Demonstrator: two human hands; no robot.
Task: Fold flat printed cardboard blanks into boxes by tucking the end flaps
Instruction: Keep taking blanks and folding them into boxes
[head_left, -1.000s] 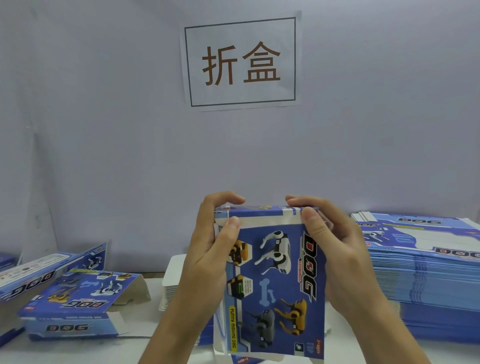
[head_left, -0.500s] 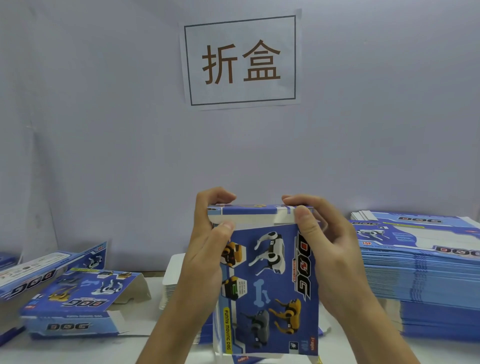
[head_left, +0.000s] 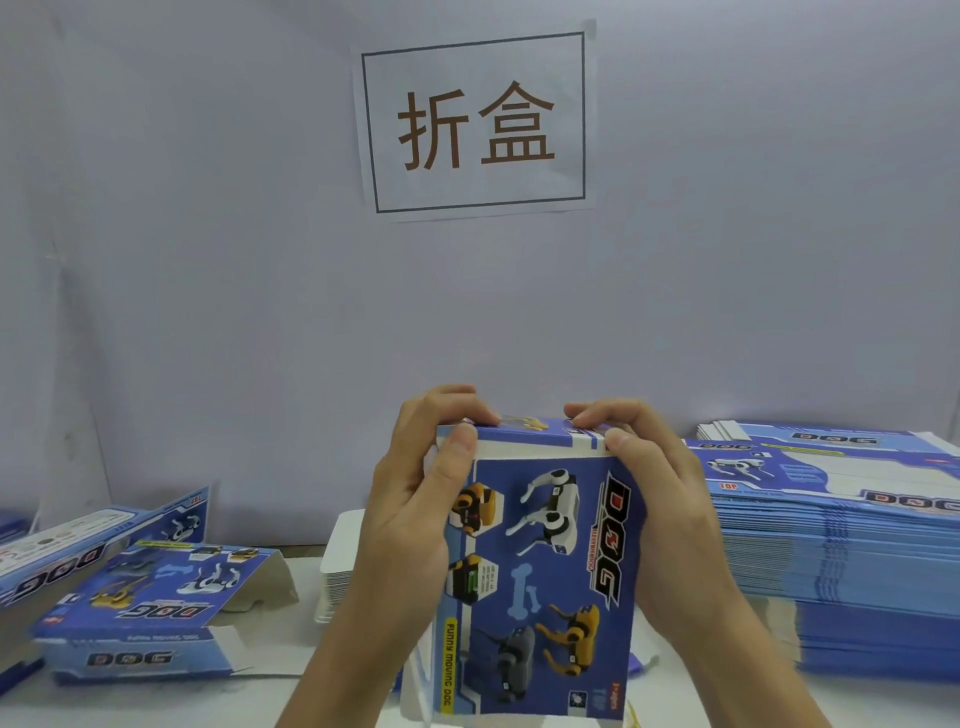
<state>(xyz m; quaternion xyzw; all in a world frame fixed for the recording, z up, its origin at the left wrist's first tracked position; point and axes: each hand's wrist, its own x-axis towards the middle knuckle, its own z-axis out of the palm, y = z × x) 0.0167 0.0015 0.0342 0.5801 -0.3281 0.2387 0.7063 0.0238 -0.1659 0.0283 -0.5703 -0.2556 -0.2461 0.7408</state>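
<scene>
- On the far left of the desk (head_left: 291, 696), a folded box (head_left: 140, 613) lies on its side with one end flap loose; a good place for the next finished one, I judge.
- The left hand (head_left: 410, 514) grips the upper left corner of the box in hand (head_left: 545, 561): thumb pressed on the printed front near the top edge, fingers (head_left: 447, 402) curled over the top. Keeping that corner square should stop the tube from skewing.
- The box stands upright in the near middle, held above the desk, dog print facing the camera. Its top flap (head_left: 535, 434) is bent over, with a white strip showing under it, so the tuck looks unfinished.
- The right hand (head_left: 670, 499) mirrors the grip at the upper right corner, fingers over the top. Pressing both corners evenly should seat the tab without creasing.
- The stack of flat blanks (head_left: 841, 530) sits at right, within reach.
</scene>
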